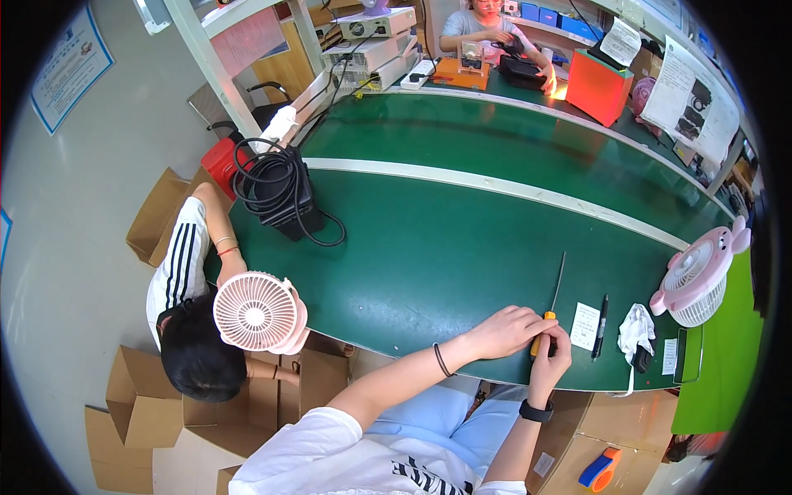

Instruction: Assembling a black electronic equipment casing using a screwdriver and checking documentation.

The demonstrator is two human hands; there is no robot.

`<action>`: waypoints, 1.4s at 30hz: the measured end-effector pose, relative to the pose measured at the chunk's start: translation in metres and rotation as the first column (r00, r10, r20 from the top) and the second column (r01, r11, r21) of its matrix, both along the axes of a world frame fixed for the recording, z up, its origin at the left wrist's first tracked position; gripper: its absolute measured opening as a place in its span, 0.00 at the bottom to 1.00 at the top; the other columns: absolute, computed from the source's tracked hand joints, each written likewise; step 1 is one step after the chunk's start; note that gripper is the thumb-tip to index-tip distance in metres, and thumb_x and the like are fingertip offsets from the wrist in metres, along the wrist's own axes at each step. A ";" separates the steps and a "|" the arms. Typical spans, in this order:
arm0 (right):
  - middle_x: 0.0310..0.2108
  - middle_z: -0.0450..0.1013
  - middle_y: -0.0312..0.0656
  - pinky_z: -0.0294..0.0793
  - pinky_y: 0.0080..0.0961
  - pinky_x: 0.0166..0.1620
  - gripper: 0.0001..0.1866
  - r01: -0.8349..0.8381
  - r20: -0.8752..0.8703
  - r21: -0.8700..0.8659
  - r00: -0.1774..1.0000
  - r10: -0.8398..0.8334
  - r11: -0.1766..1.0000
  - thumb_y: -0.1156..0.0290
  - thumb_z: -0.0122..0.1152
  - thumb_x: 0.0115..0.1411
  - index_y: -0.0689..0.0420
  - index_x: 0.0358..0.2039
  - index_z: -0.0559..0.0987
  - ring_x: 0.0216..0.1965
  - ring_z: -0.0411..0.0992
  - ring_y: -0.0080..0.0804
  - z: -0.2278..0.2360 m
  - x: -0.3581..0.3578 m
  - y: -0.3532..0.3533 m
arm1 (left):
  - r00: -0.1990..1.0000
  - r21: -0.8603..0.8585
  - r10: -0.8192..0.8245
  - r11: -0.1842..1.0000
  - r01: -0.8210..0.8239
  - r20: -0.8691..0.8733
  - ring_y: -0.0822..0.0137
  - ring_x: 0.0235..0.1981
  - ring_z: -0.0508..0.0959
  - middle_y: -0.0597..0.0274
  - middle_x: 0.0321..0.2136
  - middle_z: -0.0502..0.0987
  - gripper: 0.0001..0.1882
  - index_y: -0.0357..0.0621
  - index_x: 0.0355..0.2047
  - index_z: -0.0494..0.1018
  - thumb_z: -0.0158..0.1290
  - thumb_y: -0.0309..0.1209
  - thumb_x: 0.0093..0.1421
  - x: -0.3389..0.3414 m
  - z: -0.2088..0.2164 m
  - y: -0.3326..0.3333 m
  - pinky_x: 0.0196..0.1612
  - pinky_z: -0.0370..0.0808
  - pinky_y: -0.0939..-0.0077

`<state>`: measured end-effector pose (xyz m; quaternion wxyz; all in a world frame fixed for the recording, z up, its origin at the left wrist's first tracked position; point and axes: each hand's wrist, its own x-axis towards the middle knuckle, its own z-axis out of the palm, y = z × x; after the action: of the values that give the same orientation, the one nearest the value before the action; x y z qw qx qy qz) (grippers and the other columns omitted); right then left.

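Observation:
A screwdriver (550,315) with a yellow-and-black handle lies on the green table, its thin shaft pointing away from me. My left hand (507,332) rests palm down at the table's front edge, its outstretched fingers lying across the handle. Close against it, my right hand (554,356) has its fingers curled around the handle's near end. Part of the handle is hidden under my fingers. To the right of my hands are a white paper slip (585,326) and a black pen (600,327).
Pink fans (256,313) (697,272) stand at both table ends. A coiled black cable (276,181) lies on a black case at left. A crumpled white cloth (636,330) lies right. One person (198,346) bends over boxes; another (487,29) works opposite.

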<state>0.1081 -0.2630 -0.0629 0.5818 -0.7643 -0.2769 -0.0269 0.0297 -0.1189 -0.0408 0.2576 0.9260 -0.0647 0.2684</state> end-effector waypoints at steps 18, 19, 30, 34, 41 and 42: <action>0.40 0.79 0.47 0.74 0.35 0.50 0.04 0.007 0.008 -0.008 1.000 -0.007 1.000 0.79 0.59 0.61 0.63 0.36 0.80 0.44 0.76 0.41 0.009 -0.004 0.001 | 0.998 -0.027 -0.014 1.000 0.013 -0.057 0.57 0.49 0.77 0.59 0.45 0.78 0.30 0.48 0.62 0.67 0.57 0.24 0.58 -0.001 0.003 0.000 0.50 0.74 0.61; 0.40 0.79 0.47 0.74 0.35 0.50 0.04 0.008 0.014 -0.007 1.000 -0.007 1.000 0.79 0.60 0.61 0.63 0.36 0.80 0.44 0.76 0.42 0.008 -0.004 0.000 | 0.999 -0.024 -0.012 1.000 0.011 -0.044 0.57 0.48 0.77 0.59 0.45 0.78 0.30 0.48 0.61 0.67 0.57 0.24 0.57 -0.001 0.003 0.000 0.50 0.74 0.61; 0.38 0.79 0.46 0.74 0.35 0.48 0.03 0.014 0.062 0.032 0.998 -0.016 0.999 0.80 0.61 0.58 0.61 0.33 0.80 0.42 0.76 0.43 0.017 -0.007 0.005 | 0.999 -0.044 -0.026 0.999 0.025 -0.023 0.57 0.49 0.78 0.60 0.46 0.78 0.28 0.49 0.62 0.67 0.55 0.25 0.60 -0.001 0.004 0.001 0.52 0.74 0.59; 0.38 0.80 0.46 0.75 0.36 0.49 0.04 0.031 0.070 0.020 0.997 -0.032 0.999 0.80 0.61 0.58 0.61 0.33 0.81 0.42 0.76 0.43 0.020 -0.007 0.005 | 0.999 -0.030 -0.032 0.999 0.031 -0.022 0.55 0.49 0.78 0.57 0.45 0.78 0.29 0.48 0.62 0.66 0.55 0.24 0.59 -0.001 0.008 0.001 0.51 0.74 0.59; 0.38 0.80 0.44 0.75 0.35 0.48 0.04 0.035 0.084 0.051 0.996 -0.039 0.998 0.79 0.63 0.57 0.59 0.33 0.82 0.42 0.76 0.43 0.018 -0.010 0.007 | 0.994 -0.003 -0.020 1.000 0.020 -0.104 0.55 0.49 0.78 0.56 0.46 0.78 0.31 0.46 0.64 0.65 0.55 0.23 0.58 -0.006 0.014 0.002 0.51 0.74 0.59; 0.38 0.80 0.44 0.75 0.35 0.48 0.04 0.034 0.083 0.045 0.996 -0.038 0.998 0.79 0.63 0.57 0.59 0.33 0.82 0.42 0.76 0.43 0.020 -0.009 0.006 | 0.994 -0.011 -0.025 1.000 0.024 -0.105 0.56 0.50 0.78 0.56 0.46 0.78 0.31 0.47 0.64 0.66 0.55 0.23 0.58 -0.005 0.015 0.001 0.52 0.74 0.59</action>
<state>0.0989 -0.2571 -0.0426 0.5855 -0.7546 -0.2864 -0.0754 0.0249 -0.1179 -0.0259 0.2684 0.9366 -0.0612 0.2166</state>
